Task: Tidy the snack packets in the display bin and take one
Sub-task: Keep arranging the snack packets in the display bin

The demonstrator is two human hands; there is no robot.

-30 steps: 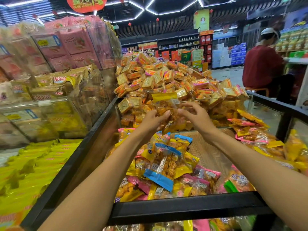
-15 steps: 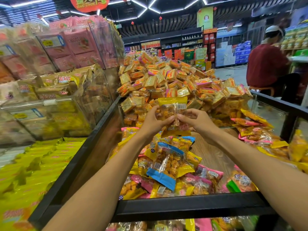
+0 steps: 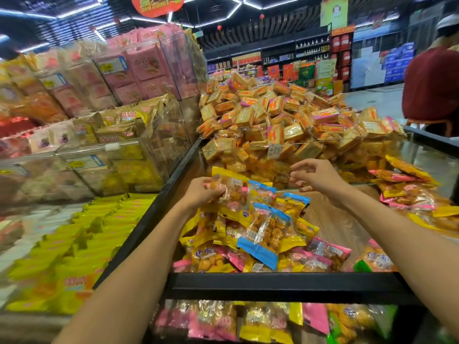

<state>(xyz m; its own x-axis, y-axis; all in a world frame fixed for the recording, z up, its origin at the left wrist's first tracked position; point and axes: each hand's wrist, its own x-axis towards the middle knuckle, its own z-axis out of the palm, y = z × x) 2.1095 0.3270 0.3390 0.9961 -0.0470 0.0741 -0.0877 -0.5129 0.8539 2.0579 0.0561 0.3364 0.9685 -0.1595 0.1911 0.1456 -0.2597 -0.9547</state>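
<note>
Both hands have separated: left hand grips one yellow-edged snack packet. Right hand hovers released, fingers loosely curled, above the display bin.

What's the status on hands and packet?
Left hand grips yellow-topped packet over the packet pile. Right hand off it, fingers loosely curled, empty. Nothing blocking; clear divider just behind.

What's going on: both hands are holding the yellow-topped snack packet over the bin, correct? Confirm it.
Not quite. The head view shows only the left hand holding the yellow-topped snack packet over the bin; the right hand hangs beside it, holding nothing.
</note>
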